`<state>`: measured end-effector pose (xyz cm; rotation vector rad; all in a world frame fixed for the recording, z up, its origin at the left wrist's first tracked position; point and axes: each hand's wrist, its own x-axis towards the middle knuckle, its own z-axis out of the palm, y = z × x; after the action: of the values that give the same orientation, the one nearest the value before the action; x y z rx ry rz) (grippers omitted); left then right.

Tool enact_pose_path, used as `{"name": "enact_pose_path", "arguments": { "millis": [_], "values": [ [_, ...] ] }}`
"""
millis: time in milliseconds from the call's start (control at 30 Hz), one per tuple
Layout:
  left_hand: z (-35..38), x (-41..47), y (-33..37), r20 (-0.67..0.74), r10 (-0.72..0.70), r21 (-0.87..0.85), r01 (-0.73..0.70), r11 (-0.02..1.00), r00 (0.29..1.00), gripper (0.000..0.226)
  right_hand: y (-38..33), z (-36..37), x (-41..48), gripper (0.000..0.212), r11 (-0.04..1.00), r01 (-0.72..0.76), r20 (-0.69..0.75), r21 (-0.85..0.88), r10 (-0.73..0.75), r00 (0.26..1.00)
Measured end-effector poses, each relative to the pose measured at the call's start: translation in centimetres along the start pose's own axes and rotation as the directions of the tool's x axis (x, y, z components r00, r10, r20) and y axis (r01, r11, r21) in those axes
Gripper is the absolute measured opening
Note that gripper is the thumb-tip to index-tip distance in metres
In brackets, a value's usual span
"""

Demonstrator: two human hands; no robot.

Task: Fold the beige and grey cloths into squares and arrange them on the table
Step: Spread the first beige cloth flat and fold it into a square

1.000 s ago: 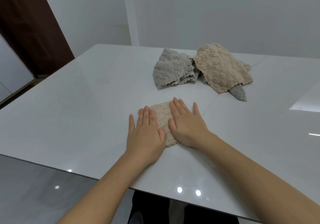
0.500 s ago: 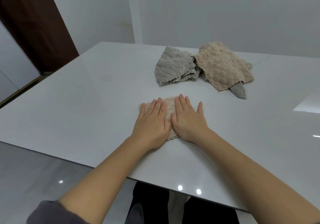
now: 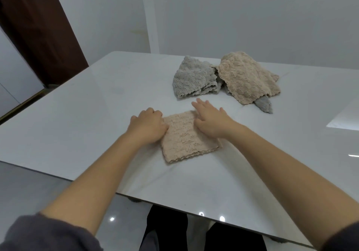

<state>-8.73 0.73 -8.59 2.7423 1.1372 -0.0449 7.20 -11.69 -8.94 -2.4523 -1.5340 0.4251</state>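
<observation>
White glossy tabletop (image 3: pixel 77 134): nearest lies one folded beige cloth (image 3: pixel 186 140). The left hand (image 3: pixel 147 128) grips its left edge, fingers curled, tips hidden. The right hand (image 3: pixel 211 122) rests on its far right side, fingers straight and blurred. Beyond lie one crumpled grey cloth (image 3: pixel 194 79) and one loose beige cloth (image 3: pixel 246 77), which partly covers a grey corner (image 3: pixel 264 105).

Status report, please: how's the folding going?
Left hand grips edge of folded beige cloth; right hand flat on it. Grey cloth and second beige cloth heaped beyond. Nothing in the way.

Both forearms reach forward; left hand (image 3: pixel 148 127) has fingers curled, right hand (image 3: pixel 210 121) lies flat, fingers extended
</observation>
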Motion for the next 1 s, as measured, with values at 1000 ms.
{"name": "enact_pose_path", "arguments": {
  "millis": [1000],
  "values": [
    [-3.2, 20.0, -20.9, -0.327, -0.469, -0.217, 0.418, 0.882, 0.82, 0.033, -15.5, 3.2, 24.2, 0.01, 0.585, -0.094, -0.037, 0.806, 0.207, 0.978]
  ]
}}
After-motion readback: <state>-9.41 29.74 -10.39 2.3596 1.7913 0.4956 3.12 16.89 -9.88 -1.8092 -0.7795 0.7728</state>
